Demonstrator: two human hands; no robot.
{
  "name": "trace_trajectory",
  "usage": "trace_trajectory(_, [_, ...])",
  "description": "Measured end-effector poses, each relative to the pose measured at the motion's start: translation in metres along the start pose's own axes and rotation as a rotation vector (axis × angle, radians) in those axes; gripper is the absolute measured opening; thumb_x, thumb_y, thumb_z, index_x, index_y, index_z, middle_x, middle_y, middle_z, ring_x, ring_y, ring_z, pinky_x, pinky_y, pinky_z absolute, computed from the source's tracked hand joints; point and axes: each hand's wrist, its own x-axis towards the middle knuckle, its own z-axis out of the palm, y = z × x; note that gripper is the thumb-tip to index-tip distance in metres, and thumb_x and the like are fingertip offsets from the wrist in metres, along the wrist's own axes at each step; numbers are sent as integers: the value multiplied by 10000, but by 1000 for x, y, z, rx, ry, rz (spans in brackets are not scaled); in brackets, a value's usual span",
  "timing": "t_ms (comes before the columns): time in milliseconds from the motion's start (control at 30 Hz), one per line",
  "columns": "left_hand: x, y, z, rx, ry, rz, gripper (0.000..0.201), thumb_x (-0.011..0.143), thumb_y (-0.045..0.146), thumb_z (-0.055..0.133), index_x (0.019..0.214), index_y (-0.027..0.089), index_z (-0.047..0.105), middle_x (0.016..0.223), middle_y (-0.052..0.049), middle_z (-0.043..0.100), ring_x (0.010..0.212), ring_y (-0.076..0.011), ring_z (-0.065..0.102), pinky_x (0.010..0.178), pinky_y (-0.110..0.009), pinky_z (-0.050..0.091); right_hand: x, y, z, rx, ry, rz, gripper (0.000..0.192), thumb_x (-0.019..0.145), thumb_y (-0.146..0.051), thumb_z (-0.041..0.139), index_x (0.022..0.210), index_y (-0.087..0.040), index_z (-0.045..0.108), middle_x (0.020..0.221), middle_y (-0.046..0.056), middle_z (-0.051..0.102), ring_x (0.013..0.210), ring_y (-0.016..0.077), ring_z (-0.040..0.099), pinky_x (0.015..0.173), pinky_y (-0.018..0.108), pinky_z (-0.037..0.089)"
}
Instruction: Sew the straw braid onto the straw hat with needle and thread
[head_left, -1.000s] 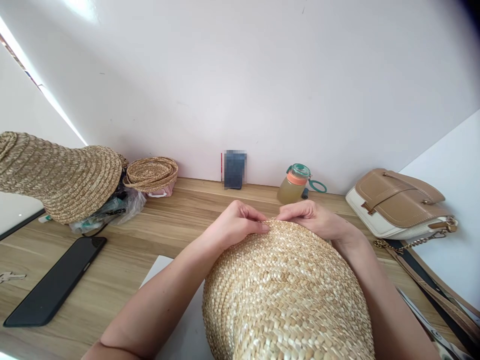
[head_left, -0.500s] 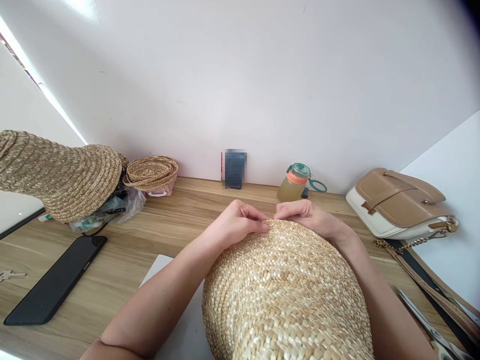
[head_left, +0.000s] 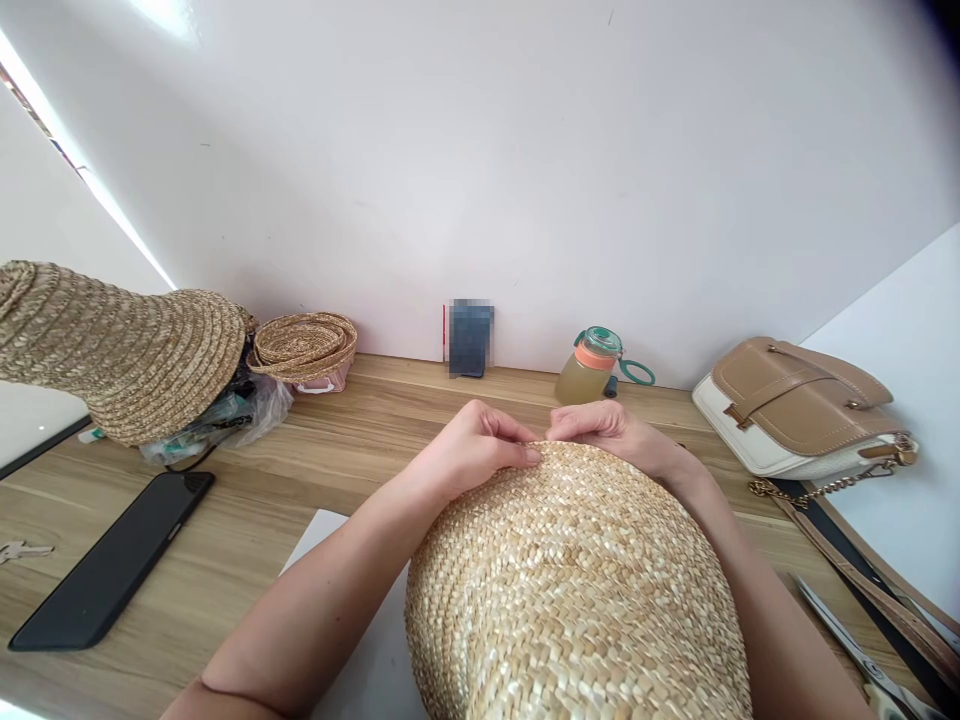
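A woven straw hat (head_left: 592, 580) fills the lower middle of the view, its far edge raised toward the wall. My left hand (head_left: 491, 447) pinches that edge, thumb on the near side and fingers curled over behind it. Close beside it, my right hand (head_left: 600, 425) is closed at the same edge, partly hidden behind the straw; its fingertips and anything small between them do not show. White paper (head_left: 367, 640) lies under my left forearm, partly covered by the hat.
On the left are a darker straw hat (head_left: 165, 350), a coiled straw braid (head_left: 304, 342), a black phone (head_left: 112, 560) and keys (head_left: 26, 550). A bottle (head_left: 589, 365) stands at the back. At right are a handbag (head_left: 802, 400) and scissors (head_left: 855, 640).
Almost nothing differs. The straw hat has shifted very slightly, and both hands keep their places at its far edge.
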Motion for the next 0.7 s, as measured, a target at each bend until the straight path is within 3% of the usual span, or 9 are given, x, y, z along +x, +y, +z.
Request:
trace_trajectory(300, [-1, 1, 1, -37, 3, 30, 232, 654, 237, 709, 836, 105, 768, 706, -49, 708, 608, -130, 583, 603, -247, 441, 2, 7, 5, 156, 12, 29, 173, 827, -328, 659, 812, -178, 745, 699, -8, 472, 652, 106, 424, 595, 258, 323])
trace_trajectory(700, [-2, 2, 2, -116, 7, 48, 164, 645, 195, 728, 785, 122, 774, 669, -26, 697, 592, -108, 573, 591, -228, 422, 5, 11, 11, 458, -1, 134, 142, 738, -280, 744, 792, -149, 741, 769, 22, 573, 744, 147, 524, 710, 307, 433])
